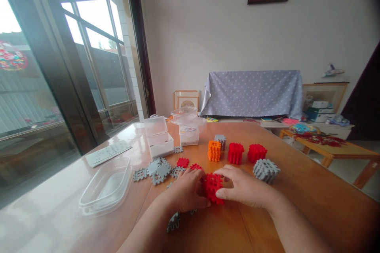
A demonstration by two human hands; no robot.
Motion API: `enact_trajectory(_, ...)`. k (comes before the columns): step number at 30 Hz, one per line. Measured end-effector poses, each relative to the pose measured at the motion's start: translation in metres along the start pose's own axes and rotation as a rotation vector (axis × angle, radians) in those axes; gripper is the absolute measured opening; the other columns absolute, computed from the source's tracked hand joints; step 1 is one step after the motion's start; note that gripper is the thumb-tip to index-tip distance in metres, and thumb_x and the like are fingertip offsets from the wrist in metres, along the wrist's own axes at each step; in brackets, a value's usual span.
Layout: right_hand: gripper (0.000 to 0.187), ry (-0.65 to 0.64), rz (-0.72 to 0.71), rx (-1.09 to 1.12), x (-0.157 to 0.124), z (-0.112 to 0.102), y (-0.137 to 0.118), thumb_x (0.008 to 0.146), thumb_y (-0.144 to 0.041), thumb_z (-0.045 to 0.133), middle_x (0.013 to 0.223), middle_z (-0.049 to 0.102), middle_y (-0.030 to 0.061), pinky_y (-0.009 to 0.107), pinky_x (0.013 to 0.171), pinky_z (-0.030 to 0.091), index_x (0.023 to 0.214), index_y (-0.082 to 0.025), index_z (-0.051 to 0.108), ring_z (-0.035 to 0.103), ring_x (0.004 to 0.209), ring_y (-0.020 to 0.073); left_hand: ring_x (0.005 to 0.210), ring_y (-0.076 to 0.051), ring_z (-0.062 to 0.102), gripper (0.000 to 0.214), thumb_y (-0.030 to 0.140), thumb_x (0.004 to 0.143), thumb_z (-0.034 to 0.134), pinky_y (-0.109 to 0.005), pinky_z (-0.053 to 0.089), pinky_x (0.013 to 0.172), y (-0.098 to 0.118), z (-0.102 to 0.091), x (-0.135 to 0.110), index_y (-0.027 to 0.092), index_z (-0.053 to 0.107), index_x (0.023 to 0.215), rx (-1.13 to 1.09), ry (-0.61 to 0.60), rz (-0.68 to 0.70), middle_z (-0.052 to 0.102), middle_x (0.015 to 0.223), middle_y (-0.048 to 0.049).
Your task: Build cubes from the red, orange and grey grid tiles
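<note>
Both my hands close around a red cube built of interlocking plastic tiles, resting on the wooden table. My left hand grips its left side and my right hand its right side, fingers curled on it. Loose grey tiles and red tiles lie just beyond my left hand. Finished cubes stand further back: an orange cube, two red cubes, and a grey cube near my right hand.
A clear lid lies at the left, with a printed sheet behind it. An open clear box and stacked containers stand at the back. A low side table is at the right. Another grey tile lies under my left wrist.
</note>
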State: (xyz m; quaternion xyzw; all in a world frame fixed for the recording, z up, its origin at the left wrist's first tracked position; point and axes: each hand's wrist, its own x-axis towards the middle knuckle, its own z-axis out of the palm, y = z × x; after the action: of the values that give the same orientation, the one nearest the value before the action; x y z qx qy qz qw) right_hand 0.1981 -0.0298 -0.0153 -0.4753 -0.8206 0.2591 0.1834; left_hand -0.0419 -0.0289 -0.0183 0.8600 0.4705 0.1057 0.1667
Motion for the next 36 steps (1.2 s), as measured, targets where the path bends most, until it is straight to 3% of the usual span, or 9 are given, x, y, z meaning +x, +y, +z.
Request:
enact_trajectory(4, 0.048, 0.014, 0.025, 0.020, -0.001, -0.004, 0.004, 0.076, -0.050, 0.074, 0.109, 0.063, 0.0040, 0.032, 0.090, 0.045, 0.117, -0.027, 0.067, 0.061, 0.098, 0.0232, 0.110, -0.030, 0.053, 0.059, 0.052, 0.062, 0.079, -0.040, 0.042, 0.095, 0.000, 0.001, 0.000, 0.027, 0.058, 0.112, 0.003, 0.020, 0.012, 0.064, 0.112, -0.0033)
enact_trajectory(8, 0.052, -0.082, 0.028, -0.010, -0.002, -0.004, 0.004, 0.075, -0.053, 0.074, 0.113, 0.063, 0.0051, 0.033, 0.092, 0.045, 0.119, -0.027, 0.067, 0.061, 0.102, 0.0249, 0.110, -0.029, 0.053, 0.053, 0.051, 0.065, 0.078, -0.040, 0.041, 0.095, 0.000, 0.000, 0.000, 0.027, 0.060, 0.109, 0.009, 0.030, 0.035, 0.065, 0.111, -0.0031)
enact_trajectory(13, 0.083, -0.073, 0.084, -0.068, -0.006, 0.002, 0.002, 0.062, -0.052, 0.083, 0.132, 0.055, 0.0087, 0.037, 0.099, 0.042, 0.136, -0.027, 0.054, 0.055, 0.118, 0.0307, 0.110, -0.029, 0.053, 0.047, 0.046, 0.067, 0.077, -0.038, 0.042, 0.093, -0.001, -0.001, -0.001, 0.028, 0.062, 0.108, -0.003, 0.045, 0.062, 0.065, 0.111, -0.0035)
enact_trajectory(15, 0.076, -0.069, 0.060, -0.082, -0.007, 0.004, -0.003, 0.062, -0.046, 0.083, 0.125, 0.058, 0.0067, 0.035, 0.095, 0.043, 0.132, -0.028, 0.056, 0.057, 0.113, 0.0287, 0.108, -0.029, 0.054, 0.046, 0.047, 0.067, 0.077, -0.038, 0.042, 0.092, -0.002, 0.000, 0.000, 0.028, 0.062, 0.106, -0.005, 0.061, 0.065, 0.065, 0.109, -0.0035)
enact_trajectory(19, 0.044, -0.059, 0.001, -0.102, -0.009, 0.005, -0.014, 0.069, -0.030, 0.075, 0.102, 0.064, 0.0010, 0.028, 0.078, 0.044, 0.111, -0.027, 0.064, 0.060, 0.089, 0.0207, 0.108, -0.029, 0.054, 0.044, 0.046, 0.067, 0.077, -0.038, 0.042, 0.091, -0.002, 0.001, 0.000, 0.028, 0.062, 0.104, -0.008, 0.072, 0.071, 0.065, 0.108, -0.0032)
enact_trajectory(23, 0.023, -0.028, -0.016, -0.118, -0.008, 0.001, -0.019, 0.073, -0.027, 0.069, 0.091, 0.064, 0.0007, 0.026, 0.071, 0.042, 0.096, -0.024, 0.066, 0.059, 0.081, 0.0190, 0.109, -0.029, 0.055, 0.045, 0.046, 0.068, 0.077, -0.039, 0.041, 0.095, -0.002, 0.002, -0.001, 0.028, 0.062, 0.106, -0.011, 0.057, 0.061, 0.066, 0.108, -0.0029)
enact_trajectory(29, 0.031, 0.073, -0.032, -0.062, -0.001, 0.002, -0.016, 0.075, -0.030, 0.071, 0.105, 0.067, 0.0038, 0.029, 0.087, 0.044, 0.105, -0.023, 0.066, 0.062, 0.095, 0.0221, 0.106, -0.030, 0.056, 0.041, 0.047, 0.070, 0.074, -0.040, 0.043, 0.093, 0.000, 0.002, 0.000, 0.025, 0.059, 0.100, 0.028, 0.030, 0.041, 0.066, 0.105, -0.0046)
enact_trajectory(36, 0.049, 0.017, -0.087, 0.000, 0.002, 0.006, -0.011, 0.074, -0.031, 0.073, 0.121, 0.066, 0.0058, 0.035, 0.101, 0.042, 0.122, -0.026, 0.065, 0.058, 0.114, 0.0262, 0.115, -0.031, 0.055, 0.061, 0.041, 0.071, 0.071, -0.042, 0.042, 0.097, 0.000, 0.002, -0.002, 0.025, 0.050, 0.126, -0.027, 0.033, 0.016, 0.066, 0.116, -0.0080)
